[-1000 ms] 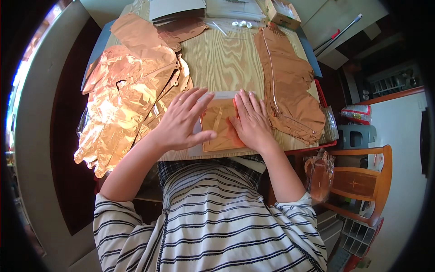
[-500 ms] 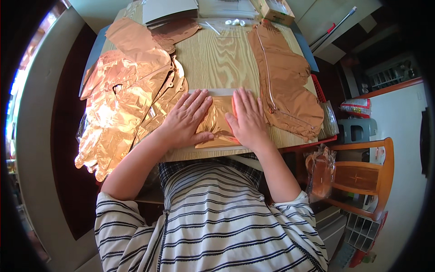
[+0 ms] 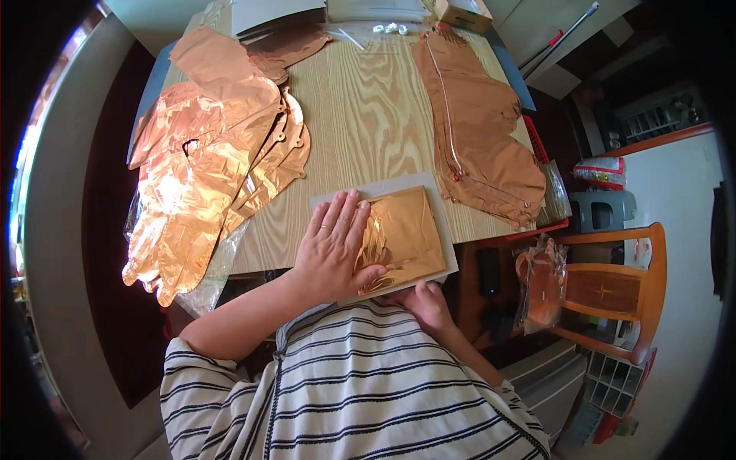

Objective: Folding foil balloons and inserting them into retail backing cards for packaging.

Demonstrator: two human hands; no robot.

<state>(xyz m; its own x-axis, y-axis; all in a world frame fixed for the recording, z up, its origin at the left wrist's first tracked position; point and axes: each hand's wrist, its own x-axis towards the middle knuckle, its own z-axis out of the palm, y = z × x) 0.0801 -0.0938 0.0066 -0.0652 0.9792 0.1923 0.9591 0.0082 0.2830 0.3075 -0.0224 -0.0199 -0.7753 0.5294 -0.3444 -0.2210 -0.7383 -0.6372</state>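
- Currently, the left hand [image 3: 331, 244] lies flat on the folded foil packet [image 3: 406, 230], palm down, fingers straight and close together, thumb stretched out over the copper surface; it presses on the packet and grips nothing.
- The right hand [image 3: 425, 307] sits low, at the near edge of the pale sheet [image 3: 391, 188]. Its thumb shows, but the fingers are mostly hidden, so I cannot tell how far it is closed or whether it has hold of the sheet.
- The packet rests on the sheet, set a little askew, at the front of the wooden table [image 3: 368, 115] (the sheet's near part juts out past the table edge, toward the striped top [image 3: 353, 383]).
- To the left, a pile of shiny copper foil [image 3: 207, 161] spreads over the table.
- To the right lies a duller copper foil piece [image 3: 483, 123], well apart from the pile, with a thin pale line running along it.
- At the far side are a stack of cards [image 3: 276, 15], some small white lumps [image 3: 391, 29] and a box [image 3: 464, 14].
- A wooden chair [image 3: 606, 287] stands at the right, a clear bag [image 3: 543, 284] with something copper-coloured beside it.
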